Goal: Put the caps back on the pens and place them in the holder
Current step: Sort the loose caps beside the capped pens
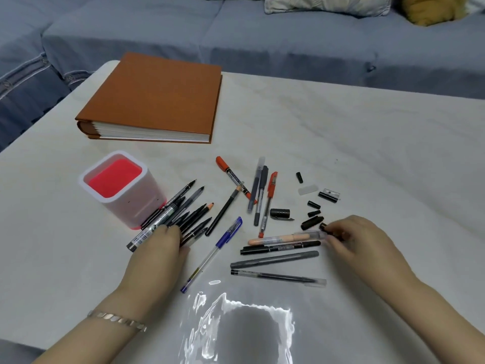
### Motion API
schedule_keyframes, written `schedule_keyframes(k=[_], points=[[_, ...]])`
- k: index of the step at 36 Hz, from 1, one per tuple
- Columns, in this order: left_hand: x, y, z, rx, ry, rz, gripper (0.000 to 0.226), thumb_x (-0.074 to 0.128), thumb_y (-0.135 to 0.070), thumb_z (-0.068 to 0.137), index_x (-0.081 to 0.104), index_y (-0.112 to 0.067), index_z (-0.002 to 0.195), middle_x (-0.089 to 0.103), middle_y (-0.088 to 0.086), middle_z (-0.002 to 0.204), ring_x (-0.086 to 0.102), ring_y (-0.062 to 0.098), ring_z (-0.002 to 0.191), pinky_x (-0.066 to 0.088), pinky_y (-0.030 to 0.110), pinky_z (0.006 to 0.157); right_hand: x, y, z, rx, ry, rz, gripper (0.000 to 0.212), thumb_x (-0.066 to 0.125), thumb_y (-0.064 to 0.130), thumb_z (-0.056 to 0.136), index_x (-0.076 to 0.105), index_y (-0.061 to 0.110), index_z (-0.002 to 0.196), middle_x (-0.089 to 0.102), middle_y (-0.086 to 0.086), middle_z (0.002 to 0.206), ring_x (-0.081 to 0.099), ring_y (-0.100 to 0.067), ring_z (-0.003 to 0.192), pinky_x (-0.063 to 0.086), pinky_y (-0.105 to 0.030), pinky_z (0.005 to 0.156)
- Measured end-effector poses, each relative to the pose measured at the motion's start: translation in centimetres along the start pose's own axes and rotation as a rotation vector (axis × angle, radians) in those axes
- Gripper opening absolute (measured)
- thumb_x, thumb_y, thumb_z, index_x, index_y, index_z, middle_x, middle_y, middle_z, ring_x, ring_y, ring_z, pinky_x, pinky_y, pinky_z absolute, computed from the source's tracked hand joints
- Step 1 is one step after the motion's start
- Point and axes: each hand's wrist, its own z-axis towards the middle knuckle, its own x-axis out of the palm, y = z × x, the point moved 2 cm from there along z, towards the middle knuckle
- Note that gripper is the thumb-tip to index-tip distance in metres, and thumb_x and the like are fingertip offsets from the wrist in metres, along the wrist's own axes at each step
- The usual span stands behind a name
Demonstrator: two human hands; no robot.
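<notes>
Behind our bench runs a blue sofa, and a brown album lies at the far left corner. The holder stands empty, upright, left of the scatter.

Our left hand has its fingers curled over the barrel ends of a bundle of uncapped pens, whose bare tips fan out right beside the holder. Our right hand pinches a small black cap between its fingertips, just beside the loose caps.

We judge the main risk to be a mismatch: the black caps look much alike, and a wrong one may sit loose or jam. The bundle could also splay and roll if we loosen our hold, and its bare tips may mark the bench or our fingers. A push on the bundle could nudge the light holder over.
</notes>
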Motion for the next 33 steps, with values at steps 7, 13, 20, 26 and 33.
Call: schedule_keyframes(k=[7,13,20,26,33], points=[[0.4,-0.3,-0.3,0.073,0.007,0.173,0.019,0.063,-0.010,0.080,0.055,-0.005,0.063,0.054,0.010,0.066,0.054,0.032,0.062,0.037,0.030,0.047,-1.2,-4.0,-0.6,0.239,-0.036,0.026,0.016,0.059,0.033,0.084,0.063,0.017,0.084,0.060,0.004,0.074,0.055,-0.016,0.070,0.038,-0.029,0.061],[-0.2,-1.4,-0.1,0.134,0.010,0.223,0.032,0.075,0.000,0.059,0.046,-0.007,0.050,0.048,0.011,0.052,0.049,0.031,0.047,0.026,0.024,0.041,0.0,-4.0,-0.3,0.299,0.031,0.042,0.019,0.061,0.038,0.081,0.059,0.019,0.077,0.061,0.005,0.071,0.055,-0.013,0.069,0.039,-0.024,0.055],[-2.0,-5.0,-0.1,0.109,-0.040,-0.272,0.016,0.049,-0.009,0.085,0.044,-0.015,0.071,0.052,-0.001,0.061,0.047,0.018,0.056,0.038,0.036,0.054,0.0,-2.9,0.3,0.343,0.014,0.003,0.022,0.054,0.034,0.086,0.057,0.016,0.075,0.062,0.000,0.076,0.056,-0.023,0.075,0.041,-0.030,0.061],[-3.3,-8.1,-1.1,0.216,0.053,-0.659,0.012,0.048,-0.022,0.089,0.052,-0.028,0.080,0.050,-0.001,0.060,0.041,0.006,0.045,0.035,0.017,0.045,-2.0,0.7,-0.3,0.107,-0.039,0.381,0.012,0.052,0.025,0.089,0.062,0.027,0.084,0.064,0.011,0.072,0.056,-0.008,0.069,0.040,-0.010,0.061],[-3.8,-9.2,-1.6,0.301,0.119,-0.836,0.013,0.057,-0.048,0.080,0.061,-0.037,0.085,0.054,0.007,0.068,0.050,0.016,0.058,0.037,0.018,0.054,-3.2,3.5,-1.4,-0.045,-0.003,0.641,0.026,0.049,0.015,0.090,0.064,0.036,0.086,0.063,0.028,0.069,0.056,0.001,0.067,0.041,-0.008,0.064]])
